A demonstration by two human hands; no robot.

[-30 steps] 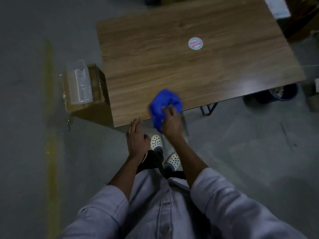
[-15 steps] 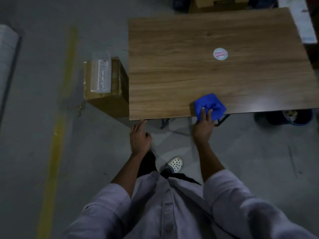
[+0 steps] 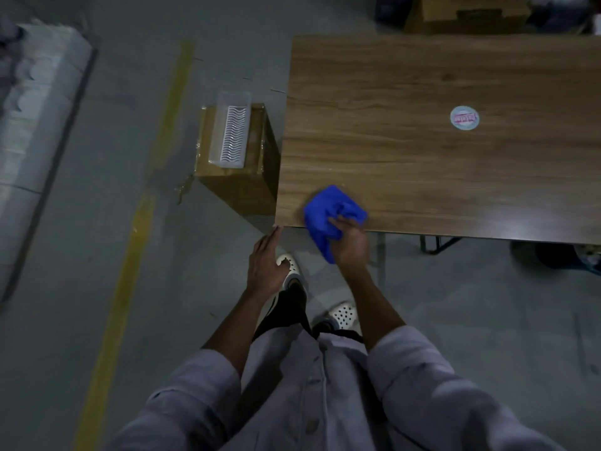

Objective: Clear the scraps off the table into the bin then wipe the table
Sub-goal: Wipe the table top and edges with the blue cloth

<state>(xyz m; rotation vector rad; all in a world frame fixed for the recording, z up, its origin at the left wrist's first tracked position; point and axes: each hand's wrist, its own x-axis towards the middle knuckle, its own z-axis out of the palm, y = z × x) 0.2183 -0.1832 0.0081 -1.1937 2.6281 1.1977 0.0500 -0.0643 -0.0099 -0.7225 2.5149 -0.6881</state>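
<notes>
Across the upper right of the view lay the big wooden table (image 3: 439, 151), and not a scrap showed on it, so the clearing looked done and wiping was the step in hand. Off its left edge stood a cardboard box (image 3: 237, 190) with a clear plastic tray (image 3: 231, 128) lying on top, both out of the play. Below the near edge, far to the right, a dark bin (image 3: 553, 255) sat on the floor, only partly in shot, its contents too dim to call.

Now the blue cloth (image 3: 325, 211): it was bunched at the near edge, close to the near-left corner, mostly on the wood with a tail hanging off the edge. The right hand (image 3: 351, 239) sat on top, fingers curled over the wad and gripping it, wrist out beyond the edge. Most of the cloth lay ahead and to the left of those fingers. Bunching it likely gave a thick pad to press with.

The left hand (image 3: 265, 262) held nothing, fingers straight and together, tips right at the near-left corner; touching or not, I could not tell. It looked placed to steady the body.

Smallest of all, a round sticker (image 3: 464, 117) sat towards the right edge, well apart from the cloth.
</notes>
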